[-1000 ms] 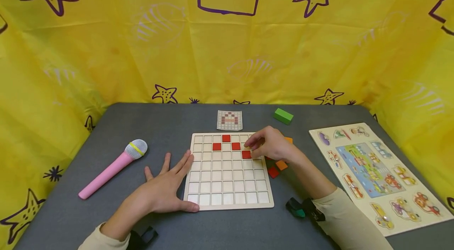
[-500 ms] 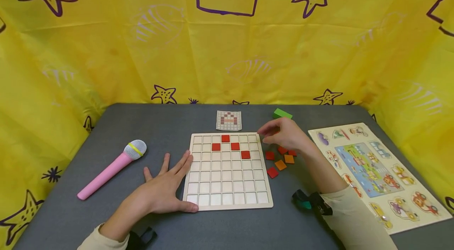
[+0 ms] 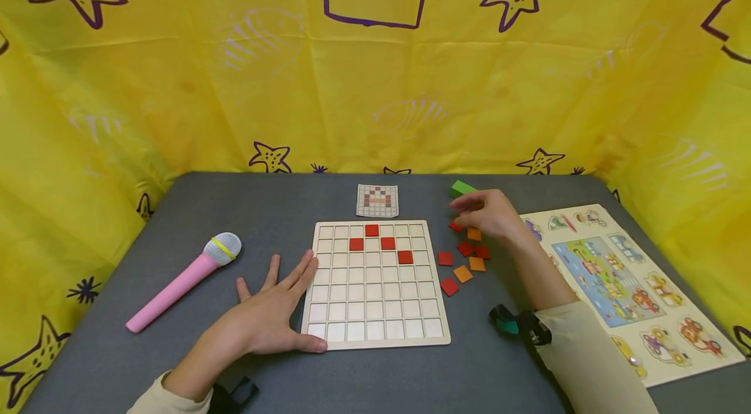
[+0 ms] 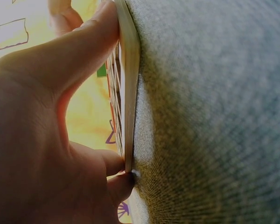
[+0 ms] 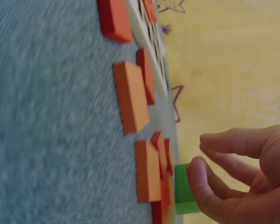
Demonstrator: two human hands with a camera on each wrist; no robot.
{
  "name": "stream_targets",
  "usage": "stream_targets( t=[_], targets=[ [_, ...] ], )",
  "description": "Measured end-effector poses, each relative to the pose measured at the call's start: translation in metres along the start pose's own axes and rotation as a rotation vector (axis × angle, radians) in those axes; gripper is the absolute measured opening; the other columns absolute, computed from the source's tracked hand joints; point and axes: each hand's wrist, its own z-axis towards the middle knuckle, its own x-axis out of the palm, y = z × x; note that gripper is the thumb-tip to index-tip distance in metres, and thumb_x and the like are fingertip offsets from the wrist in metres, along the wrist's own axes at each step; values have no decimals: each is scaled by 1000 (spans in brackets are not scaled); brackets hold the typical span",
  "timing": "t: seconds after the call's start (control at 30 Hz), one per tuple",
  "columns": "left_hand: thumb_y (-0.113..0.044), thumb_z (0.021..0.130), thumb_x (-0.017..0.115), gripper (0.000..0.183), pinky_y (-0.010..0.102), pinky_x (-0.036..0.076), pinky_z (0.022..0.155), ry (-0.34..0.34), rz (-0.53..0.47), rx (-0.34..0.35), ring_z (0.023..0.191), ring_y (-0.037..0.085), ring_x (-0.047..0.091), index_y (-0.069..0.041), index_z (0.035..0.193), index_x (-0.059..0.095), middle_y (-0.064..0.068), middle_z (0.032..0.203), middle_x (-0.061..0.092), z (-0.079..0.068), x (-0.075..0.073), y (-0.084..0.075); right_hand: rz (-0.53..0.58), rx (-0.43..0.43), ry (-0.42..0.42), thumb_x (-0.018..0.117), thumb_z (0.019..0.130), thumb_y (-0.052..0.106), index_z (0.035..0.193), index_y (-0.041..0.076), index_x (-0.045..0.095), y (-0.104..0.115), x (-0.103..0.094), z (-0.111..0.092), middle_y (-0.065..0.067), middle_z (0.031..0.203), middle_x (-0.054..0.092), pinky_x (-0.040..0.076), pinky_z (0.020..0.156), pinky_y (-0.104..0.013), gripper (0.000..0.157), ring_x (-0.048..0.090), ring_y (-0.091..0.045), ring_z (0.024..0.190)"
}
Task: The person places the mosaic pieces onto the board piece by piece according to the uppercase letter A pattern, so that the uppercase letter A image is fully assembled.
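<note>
A pale wooden grid board [image 3: 375, 343] lies in front of me, with several red tiles [image 3: 405, 257] set in its upper rows. My left hand [image 3: 272, 316] rests spread along its left side, thumb at the near corner and fingertips at the edge. In the left wrist view, the thumb overlaps the board's rim [image 4: 129, 88]. My right hand [image 3: 493, 215] hovers right of the board, above a red tile [image 3: 454, 226] and an orange tile [image 3: 474, 235]. In the right wrist view its thumb and forefinger are apart, with nothing between them.
Several loose red and orange tiles [image 3: 463, 274] lie right of the board. A pattern card [image 3: 377, 201] sits behind it, and a green block [image 3: 461, 189] stands beyond my right hand. A pink microphone [image 3: 182, 287] lies left, a picture puzzle [image 3: 692, 371] right.
My right hand has left the board, where a red tile sits in the third row, and has moved right over the loose tiles. The left hand stays in place.
</note>
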Motion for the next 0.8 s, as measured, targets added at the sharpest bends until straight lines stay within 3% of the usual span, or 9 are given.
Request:
stream_targets(
  t=[0.17,0.53,0.8],
  targets=[
    [-86,66,75,139,98,2,90,2,-2,-2,156,59,1,-22,170,8,-3,177,4,0,1,1,-33,20,-11,81,86,10,126,0,73,-7,-1,3,-23,125,70,52,85,-30,42,64,-35,114],
    [-86,66,75,138,98,1,91,-1,-18,4,156,58,-2,-23,170,8,-4,177,4,0,1,1,-126,45,-9,88,80,13,117,2,75,-12,3,7,-17,109,73,50,77,-30,41,63,-29,99],
    [-85,67,76,138,97,-1,91,7,-26,-2,156,57,-3,-22,170,9,-3,177,3,-1,-1,1,-196,15,-18,87,78,10,112,2,76,-10,7,9,-16,105,72,52,79,-32,37,64,-28,96]
  ],
)
